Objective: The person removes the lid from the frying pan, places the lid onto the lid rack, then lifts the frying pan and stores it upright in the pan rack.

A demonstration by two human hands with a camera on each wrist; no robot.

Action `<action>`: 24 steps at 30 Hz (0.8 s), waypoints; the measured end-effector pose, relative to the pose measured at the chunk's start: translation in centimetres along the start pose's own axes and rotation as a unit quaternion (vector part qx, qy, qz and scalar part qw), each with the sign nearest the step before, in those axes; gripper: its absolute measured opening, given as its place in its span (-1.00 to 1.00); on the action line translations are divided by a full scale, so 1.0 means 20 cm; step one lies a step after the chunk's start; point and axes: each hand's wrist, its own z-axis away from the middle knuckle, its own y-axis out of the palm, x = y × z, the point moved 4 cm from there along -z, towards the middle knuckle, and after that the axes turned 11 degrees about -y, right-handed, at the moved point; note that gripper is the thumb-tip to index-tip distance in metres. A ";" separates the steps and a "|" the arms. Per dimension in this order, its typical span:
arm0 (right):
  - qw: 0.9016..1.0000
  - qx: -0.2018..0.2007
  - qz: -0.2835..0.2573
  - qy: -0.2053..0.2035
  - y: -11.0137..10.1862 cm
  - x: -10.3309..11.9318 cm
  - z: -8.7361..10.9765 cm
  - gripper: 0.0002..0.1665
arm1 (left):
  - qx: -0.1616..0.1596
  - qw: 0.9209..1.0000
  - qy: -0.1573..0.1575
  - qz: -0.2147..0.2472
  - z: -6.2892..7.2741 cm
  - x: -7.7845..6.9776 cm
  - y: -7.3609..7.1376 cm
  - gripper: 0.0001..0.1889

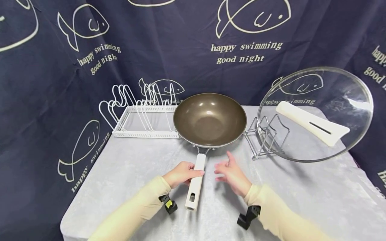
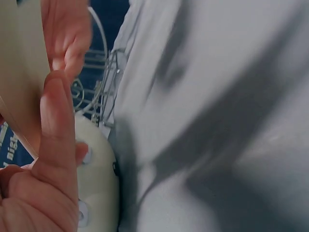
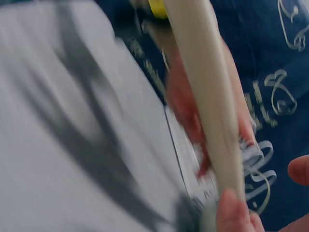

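A frying pan [image 1: 210, 122] with a brown inside and a cream handle [image 1: 196, 185] is at the centre of the head view, its handle pointing toward me. My left hand [image 1: 181, 174] grips the handle about halfway along, thumb on top. In the left wrist view, the thumb [image 2: 54, 108] lies along the handle's side, with the pan's pale outside behind it. My right hand [image 1: 233, 175] is just right of the handle, fingers spread and holding nothing. The right wrist view shows its fingertips [image 3: 231, 212] overlapping the handle's far part.
On the left, a white wire rack [image 1: 144, 135] stands beside the pan. A glass lid [image 1: 319, 157] with a cream handle leans in a small metal rack [image 1: 262, 154] on the right. Both racks stand on a grey-covered table [image 1: 120, 174]; a dark blue fish-print curtain [image 1: 187, 40] hangs behind.
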 end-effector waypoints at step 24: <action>0.994 -0.027 -0.105 0.014 0.21 -0.12 0.33 -0.06 | -0.039 0.995 0.020 0.090 -0.08 -0.05 0.16 -0.83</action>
